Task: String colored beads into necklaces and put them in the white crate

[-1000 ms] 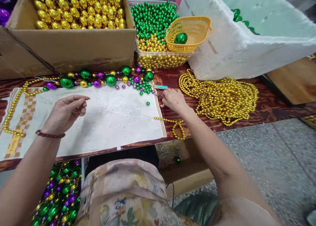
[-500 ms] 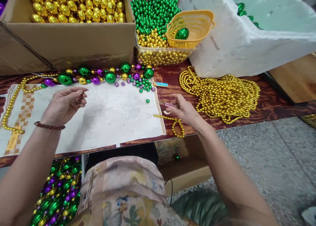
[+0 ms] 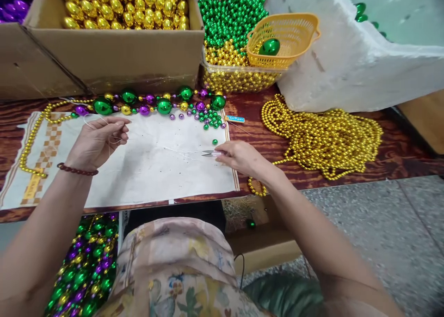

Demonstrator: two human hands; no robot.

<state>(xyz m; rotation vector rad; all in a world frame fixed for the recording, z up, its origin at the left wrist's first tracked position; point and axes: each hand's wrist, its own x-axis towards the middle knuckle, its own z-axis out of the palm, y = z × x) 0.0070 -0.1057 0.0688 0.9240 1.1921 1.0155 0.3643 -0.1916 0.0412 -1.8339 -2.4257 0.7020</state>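
My left hand point(image 3: 104, 134) is closed in a pinch on a thin white thread, which loops by the wrist. Its fingers hang over the white cloth point(image 3: 152, 171). My right hand point(image 3: 239, 156) is closed on small thread snips point(image 3: 210, 154), blades pointing left over the cloth's right side. A white thread point(image 3: 180, 151) runs across the cloth to the blades. Loose green beads point(image 3: 212, 118) and a few purple ones lie just above the right hand. A strung necklace of green, purple and gold beads point(image 3: 164, 106) stretches along the cloth's back edge. A short gold bead strand point(image 3: 257, 187) lies partly hidden below the right wrist.
Behind stand a cardboard box point(image 3: 118, 53) of gold beads, a clear tub point(image 3: 239, 79) of green and gold beads with a yellow basket point(image 3: 284, 39) on it, and a white foam box point(image 3: 312, 76). Gold bead strands point(image 3: 333, 139) are heaped at right. Finished-looking strands point(image 3: 83, 266) fill a container below left.
My right hand has moved left onto the cloth, bringing the snips to the thread. My left hand keeps its pinch. The whole view has shifted slightly.
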